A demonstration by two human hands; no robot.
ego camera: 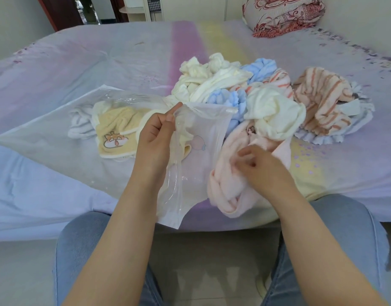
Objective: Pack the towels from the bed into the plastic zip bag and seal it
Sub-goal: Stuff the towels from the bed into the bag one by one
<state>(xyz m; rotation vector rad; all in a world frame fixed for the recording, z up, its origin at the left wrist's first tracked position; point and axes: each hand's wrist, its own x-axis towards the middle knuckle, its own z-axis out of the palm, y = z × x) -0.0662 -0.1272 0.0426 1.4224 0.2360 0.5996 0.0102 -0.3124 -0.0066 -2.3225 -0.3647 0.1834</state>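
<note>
Head view: the left hand (pixel 156 131) pinches the rim of the plastic zip bag (pixel 196 151) at frame centre, lifting it so the mouth stays open. The right hand (pixel 259 168), lower right of centre, closes on the pink towel (pixel 230 191), apparently bunching it for insertion. Remaining towels (pixel 245 93) lie heaped on the bed (pixel 102 62) just behind.

Pastel bed (pixel 80 62), loose towels (pixel 245 93), zip bag (pixel 124 102), folded quilt (pixel 285 14)
</note>
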